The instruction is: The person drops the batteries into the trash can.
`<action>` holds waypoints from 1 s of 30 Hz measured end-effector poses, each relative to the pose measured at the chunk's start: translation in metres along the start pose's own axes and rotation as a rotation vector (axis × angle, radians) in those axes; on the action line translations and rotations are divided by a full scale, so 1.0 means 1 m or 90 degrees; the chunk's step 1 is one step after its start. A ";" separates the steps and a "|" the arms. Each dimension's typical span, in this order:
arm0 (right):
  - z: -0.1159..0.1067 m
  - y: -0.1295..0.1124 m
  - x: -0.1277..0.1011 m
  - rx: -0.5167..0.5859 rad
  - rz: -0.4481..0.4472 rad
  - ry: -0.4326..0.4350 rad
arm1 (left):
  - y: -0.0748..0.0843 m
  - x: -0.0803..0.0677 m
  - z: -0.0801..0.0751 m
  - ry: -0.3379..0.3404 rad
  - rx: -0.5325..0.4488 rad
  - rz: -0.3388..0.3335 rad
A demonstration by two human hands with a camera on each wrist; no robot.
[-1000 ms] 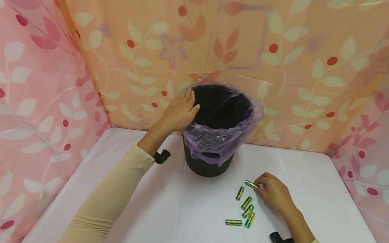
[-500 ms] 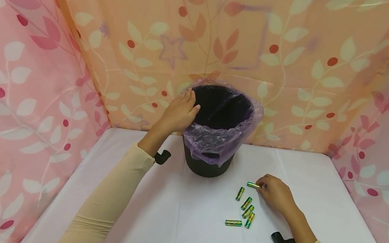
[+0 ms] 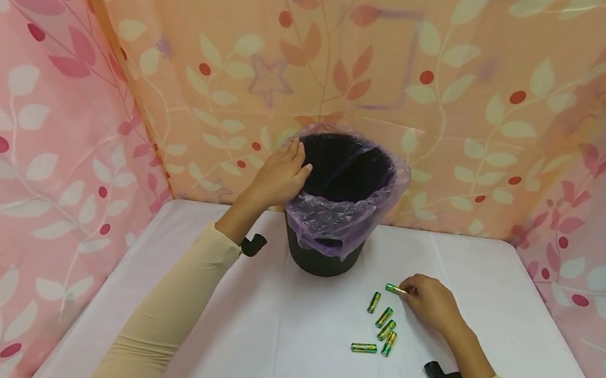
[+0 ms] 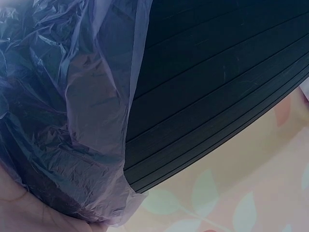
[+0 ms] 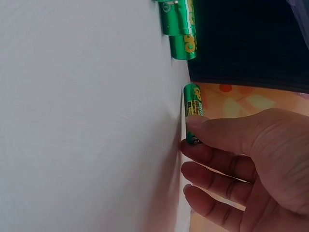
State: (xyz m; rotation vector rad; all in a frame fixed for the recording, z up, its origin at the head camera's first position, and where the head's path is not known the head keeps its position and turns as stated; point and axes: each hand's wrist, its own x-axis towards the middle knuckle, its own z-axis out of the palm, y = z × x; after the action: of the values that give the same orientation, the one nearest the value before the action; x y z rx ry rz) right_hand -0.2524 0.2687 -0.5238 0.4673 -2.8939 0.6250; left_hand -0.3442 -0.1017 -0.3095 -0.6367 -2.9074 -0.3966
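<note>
While the left hand [image 3: 278, 174] curls over the rim of the lined bin [image 3: 337, 241], the right hand [image 3: 429, 300] pinches one battery [image 3: 394, 288] on the tabletop [image 3: 244, 341], probably needing a lift next.

Black bin [image 3: 324, 258], purple liner [image 3: 327, 219], green-and-gold batteries [image 3: 384, 317], white table [image 3: 267, 331], pink and orange leaf-patterned curtains [image 3: 40, 127], cream sleeves [image 3: 171, 310]

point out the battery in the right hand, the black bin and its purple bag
battery [image 3: 394, 288], head view, on its green body left of the fingertips
black bin [image 3: 320, 260], head view, on the bare wall below the bag
purple bag [image 3: 322, 221], head view, on the front overhang
</note>
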 end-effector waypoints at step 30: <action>-0.092 -0.043 -0.010 0.052 -0.150 0.220 | 0.001 0.000 0.000 -0.004 0.025 0.005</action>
State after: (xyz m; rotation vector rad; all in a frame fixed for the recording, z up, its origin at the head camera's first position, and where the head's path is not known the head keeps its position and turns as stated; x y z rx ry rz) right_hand -0.2223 0.2726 -0.4263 0.6293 -2.4519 0.7087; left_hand -0.3434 -0.1011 -0.3091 -0.6439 -2.9106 -0.3354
